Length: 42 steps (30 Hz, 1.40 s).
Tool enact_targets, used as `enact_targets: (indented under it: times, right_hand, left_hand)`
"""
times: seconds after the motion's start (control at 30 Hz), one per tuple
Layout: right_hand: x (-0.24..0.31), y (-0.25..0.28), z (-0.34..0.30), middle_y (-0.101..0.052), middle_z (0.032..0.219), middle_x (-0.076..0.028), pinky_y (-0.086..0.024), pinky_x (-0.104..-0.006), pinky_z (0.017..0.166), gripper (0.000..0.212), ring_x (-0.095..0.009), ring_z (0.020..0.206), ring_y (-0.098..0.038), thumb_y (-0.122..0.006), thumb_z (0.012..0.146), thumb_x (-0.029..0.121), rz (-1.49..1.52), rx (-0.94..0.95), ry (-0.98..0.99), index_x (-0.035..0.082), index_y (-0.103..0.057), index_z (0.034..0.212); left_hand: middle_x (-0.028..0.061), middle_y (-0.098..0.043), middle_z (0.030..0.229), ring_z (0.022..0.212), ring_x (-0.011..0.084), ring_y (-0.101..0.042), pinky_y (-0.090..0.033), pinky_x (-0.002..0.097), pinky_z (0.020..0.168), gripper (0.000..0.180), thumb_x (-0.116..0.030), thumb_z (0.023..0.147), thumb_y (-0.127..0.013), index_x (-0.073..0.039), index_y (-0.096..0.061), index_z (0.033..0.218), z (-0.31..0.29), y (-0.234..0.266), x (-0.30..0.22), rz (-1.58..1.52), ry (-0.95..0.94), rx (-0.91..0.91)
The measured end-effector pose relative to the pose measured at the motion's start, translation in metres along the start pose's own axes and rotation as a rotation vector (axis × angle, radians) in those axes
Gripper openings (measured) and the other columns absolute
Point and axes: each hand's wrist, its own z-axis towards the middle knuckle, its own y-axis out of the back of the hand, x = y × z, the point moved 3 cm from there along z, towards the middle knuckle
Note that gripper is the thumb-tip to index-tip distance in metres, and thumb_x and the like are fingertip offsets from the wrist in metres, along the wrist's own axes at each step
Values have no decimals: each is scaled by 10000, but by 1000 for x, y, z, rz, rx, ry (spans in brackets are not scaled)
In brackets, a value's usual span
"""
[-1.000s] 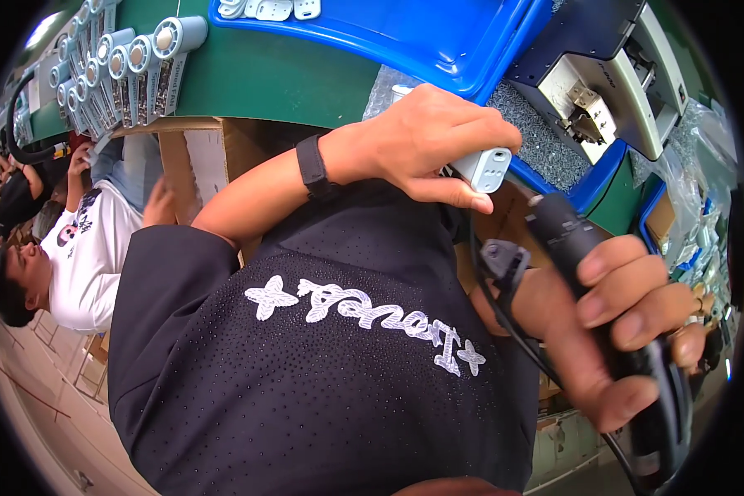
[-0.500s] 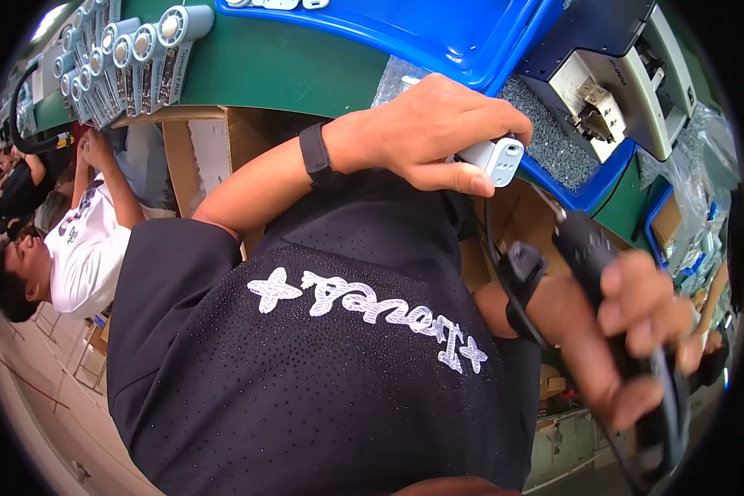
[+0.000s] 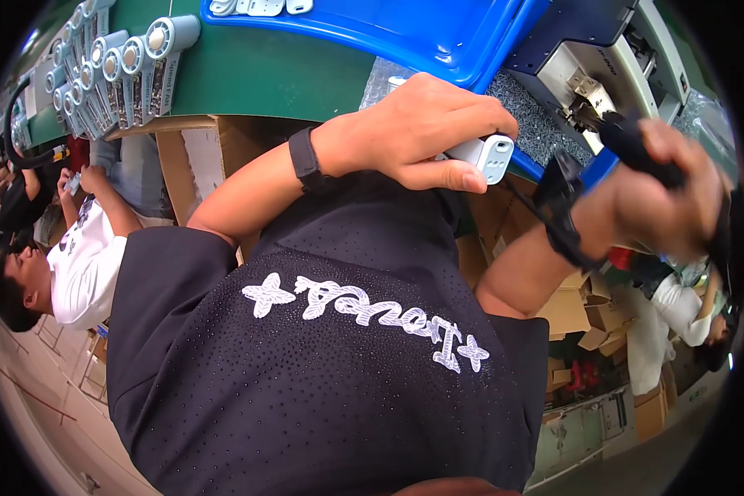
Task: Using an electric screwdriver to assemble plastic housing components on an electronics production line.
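Green table (image 3: 289, 78); blue tray (image 3: 438, 41) holds pale plates (image 3: 264, 7), blue bin (image 3: 597, 170) grey bits (image 3: 517, 103); left hand (image 3: 430, 132) grips casing (image 3: 493, 159), right hand (image 3: 668, 194) black tool (image 3: 639, 151).

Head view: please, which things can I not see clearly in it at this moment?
Pale housing, head view: mostly covered by the left hand; one end shows.
Right hand, head view: blurred; exact finger placement is unclear.
Black electric screwdriver, head view: its tip blurs against the screw feeder; contact cannot be told.
Small pale plates, head view: cut off by the upper edge.
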Motion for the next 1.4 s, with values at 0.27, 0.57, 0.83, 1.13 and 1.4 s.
enact_targets:
  times: [0.27, 0.57, 0.83, 1.13, 1.4]
  right_hand:
    - [47, 13, -28, -576, 788, -70, -455, -407, 615, 222, -189, 579, -520, -570, 875, 267, 550, 69, -320, 58, -582, 949]
    - [102, -12, -50, -493, 792, -16, -410, -347, 622, 465, -140, 566, -463, -678, 816, 386, 714, 91, -189, 76, -511, 1120]
    - [95, -22, -54, -499, 788, -21, -414, -333, 588, 429, -143, 540, -461, -668, 835, 353, 755, 94, -186, 68, -521, 1121]
    - [76, -34, -27, -554, 820, -89, -475, -366, 575, 401, -167, 570, -518, -615, 938, 286, 602, 42, -240, 53, -467, 1228]
    - [-22, -167, -2, -685, 836, -249, -563, -463, 670, 518, -409, 702, -684, -754, 811, 239, -659, 398, -222, -86, -502, 1126]
  left_hand:
    - [129, -648, 902, 741, 315, -653, -513, 378, 613, 571, -543, 927, -540, 4, -587, 1085, -1, 1, 1, 39, -6, 3]
    - [135, -650, 924, 754, 322, -654, -511, 380, 619, 571, -548, 914, -561, -4, -587, 1087, -1, 2, 0, -6, 24, 26]
    - [120, -614, 854, 726, 333, -627, -494, 387, 613, 571, -538, 892, -614, -5, -586, 1095, 3, 9, -16, -2, 46, -2]
    - [148, -648, 939, 839, 336, -636, -513, 405, 741, 449, -340, 840, -747, -15, -622, 1123, 107, 138, -7, 630, -194, 260]
    - [183, -684, 1026, 966, 375, -650, -512, 477, 840, 473, -364, 800, -752, -113, -645, 1186, 160, 297, 208, 1150, 269, 219]
